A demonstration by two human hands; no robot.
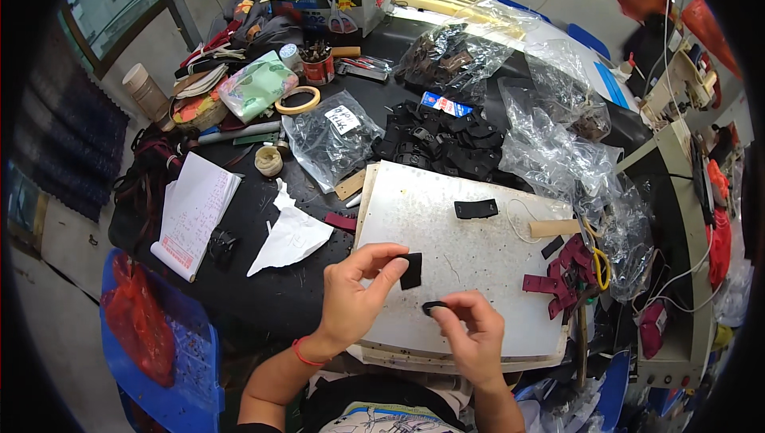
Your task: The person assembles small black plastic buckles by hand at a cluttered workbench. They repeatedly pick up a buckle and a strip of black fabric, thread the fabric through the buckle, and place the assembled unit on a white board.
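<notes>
From my remote view, both forearms come up bare from the lower edge, with no sleeves, gloves, rings or watch that I can make out. The left hand (pixel 351 293) has a thin red cord bracelet (pixel 300 352) round its wrist, while the right hand (pixel 472 336) wears nothing. Below, I see a light shirt (pixel 388 419) with a coloured printed pattern, under a dark collar edge.

Even, bright overhead light; glare on clear plastic bags (pixel 558 146); soft shadows; strong fisheye bending, dark vignette at rim; centre sharp.
</notes>
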